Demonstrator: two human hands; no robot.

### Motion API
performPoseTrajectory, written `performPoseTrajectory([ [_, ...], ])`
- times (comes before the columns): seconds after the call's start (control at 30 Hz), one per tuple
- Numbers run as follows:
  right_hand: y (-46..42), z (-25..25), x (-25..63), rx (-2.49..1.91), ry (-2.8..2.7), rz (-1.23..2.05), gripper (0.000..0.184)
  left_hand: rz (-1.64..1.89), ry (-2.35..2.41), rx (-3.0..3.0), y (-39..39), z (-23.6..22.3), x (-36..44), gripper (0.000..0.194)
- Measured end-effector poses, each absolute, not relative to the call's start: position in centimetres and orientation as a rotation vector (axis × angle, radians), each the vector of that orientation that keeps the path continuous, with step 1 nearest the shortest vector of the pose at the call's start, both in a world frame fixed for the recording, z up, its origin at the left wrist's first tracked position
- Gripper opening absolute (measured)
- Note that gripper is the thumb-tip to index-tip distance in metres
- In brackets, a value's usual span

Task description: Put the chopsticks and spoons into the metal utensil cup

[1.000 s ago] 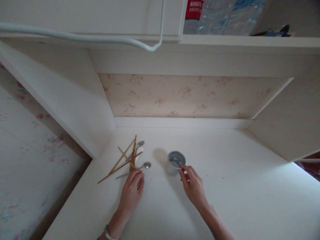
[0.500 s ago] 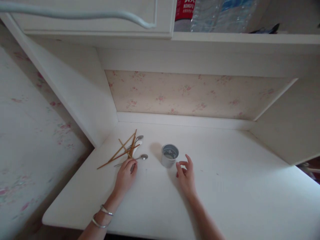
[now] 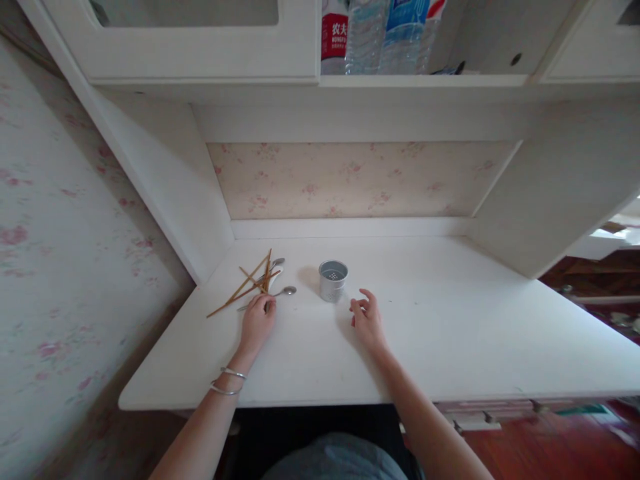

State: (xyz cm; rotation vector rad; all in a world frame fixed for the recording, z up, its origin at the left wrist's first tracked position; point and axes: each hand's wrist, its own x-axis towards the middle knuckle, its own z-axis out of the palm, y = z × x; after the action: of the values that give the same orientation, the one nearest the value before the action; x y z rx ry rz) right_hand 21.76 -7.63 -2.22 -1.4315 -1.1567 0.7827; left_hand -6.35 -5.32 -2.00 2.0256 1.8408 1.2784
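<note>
My left hand (image 3: 257, 322) rests at the near edge of a small heap, its fingers curled over the handle of a metal spoon (image 3: 289, 291). The spoon lies on the table with its bowl to the right. Just beyond, several wooden chopsticks (image 3: 239, 291) lie crossed over a white spoon (image 3: 275, 276) and another metal spoon (image 3: 279, 262). A grey metal cup with holes in it (image 3: 332, 287) stands upright between my hands. My right hand (image 3: 367, 320) hovers to the right of the cup, apart from it, fingers bent and separated, holding nothing.
The white tabletop (image 3: 450, 333) runs wide to the right. A white side panel (image 3: 150, 167) bounds it on the left, a low ledge (image 3: 350, 229) at the back. Overhead, a shelf (image 3: 425, 81) holds several plastic bottles (image 3: 367, 40). A floral wall (image 3: 65, 267) is at far left.
The view has tilted and pulled back, so more of the table's front edge and floor shows. Both hands, the cup and the heap keep nearly the same places on the table.
</note>
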Motion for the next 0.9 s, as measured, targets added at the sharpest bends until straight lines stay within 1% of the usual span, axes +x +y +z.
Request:
performPoseTrajectory([
  [0.23, -7.9, -2.8, 21.6, -1.449, -1.206, 0.769, 0.045, 1.309, 1.811, 2.012, -5.1, -2.2, -6.6, 0.019],
  [0.47, -7.9, -2.9, 21.6, -1.461, -1.201, 0.776, 0.045, 1.296, 1.794, 2.061, -5.2, -2.2, -6.4, 0.02],
  [0.6, -7.9, -2.7, 21.7, -1.449, -1.242, 0.787, 0.042, 1.355, 1.808, 1.969, -4.9, -2.0, -6.5, 0.019],
  [0.77, -7.5, -2.9, 21.6, -1.391, -1.222, 0.826, 0.045, 1.448, 1.889, 1.827, -3.5, -1.6, -8.0, 0.021],
  [0.9, -7.3, -3.1, 21.4, -1.388, -1.232, 0.854, 0.042, 1.422, 1.997, 1.793, -2.0, -1.6, -9.7, 0.023],
])
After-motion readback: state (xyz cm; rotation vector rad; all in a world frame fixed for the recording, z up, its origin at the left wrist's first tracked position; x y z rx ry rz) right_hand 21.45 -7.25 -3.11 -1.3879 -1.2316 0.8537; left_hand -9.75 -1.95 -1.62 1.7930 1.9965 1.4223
